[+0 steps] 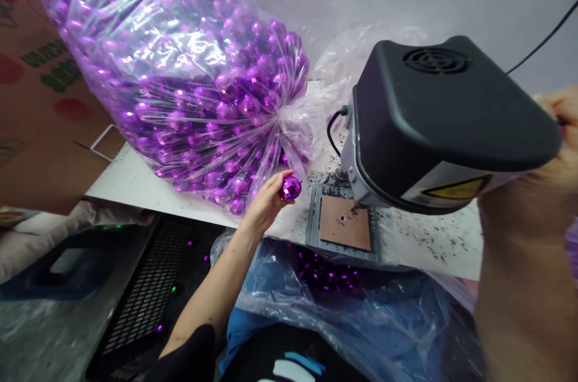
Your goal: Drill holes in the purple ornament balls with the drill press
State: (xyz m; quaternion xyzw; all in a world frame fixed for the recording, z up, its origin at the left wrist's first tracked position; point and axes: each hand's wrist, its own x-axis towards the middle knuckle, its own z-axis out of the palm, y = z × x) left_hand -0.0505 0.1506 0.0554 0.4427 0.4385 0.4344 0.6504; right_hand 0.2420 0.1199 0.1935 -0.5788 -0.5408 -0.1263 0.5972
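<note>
My left hand (266, 201) pinches a shiny purple faceted ball (291, 188) between thumb and fingers, just left of the machine base. In front of me stands a bench drill press with a black head cover (433, 111) and a yellow warning label. Beneath its head, a square wooden board (345, 223) with a small hole lies on the grey metal base (312, 222). My right hand (562, 120) is curled at the right side of the head, closed on something the cover and wrist mostly hide. The drill's tip is hidden behind the head.
A big clear plastic bag (189, 56) full of purple balls leans across the white table (433, 237), its neck gathered. Dark shavings litter the tabletop. Over my lap, an open plastic bag (383, 309) holds more purple balls. A cardboard box (49, 111) and black crate (144, 291) are left.
</note>
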